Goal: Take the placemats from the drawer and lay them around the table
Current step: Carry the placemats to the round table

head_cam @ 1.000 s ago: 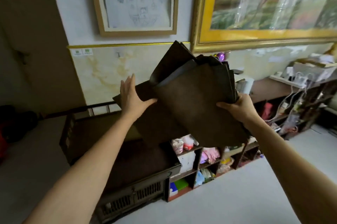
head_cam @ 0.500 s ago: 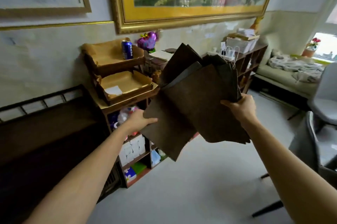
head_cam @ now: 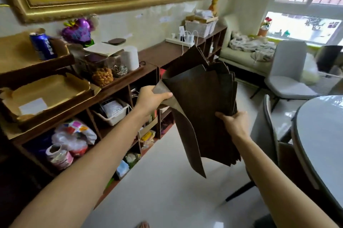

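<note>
Several dark brown placemats (head_cam: 202,105) hang fanned out in the air at the centre of the head view. My left hand (head_cam: 150,98) pinches the upper left corner of the front mat, whose lighter underside shows there. My right hand (head_cam: 233,123) grips the lower right edge of the whole stack. The round grey table (head_cam: 319,135) shows at the right edge, apart from the mats. The drawer is out of view.
A long dark wooden shelf unit (head_cam: 115,86) full of boxes, jars and bags runs along the left wall. A grey chair (head_cam: 269,131) stands against the table, another grey chair (head_cam: 289,77) farther back. A sofa (head_cam: 246,55) lies under the window. Pale floor (head_cam: 163,181) lies below.
The view has swung right, from the drawer cabinet past the shelves to the table and chairs. The mats travelled with both hands, and my left hand now pinches the front mat's upper corner.
</note>
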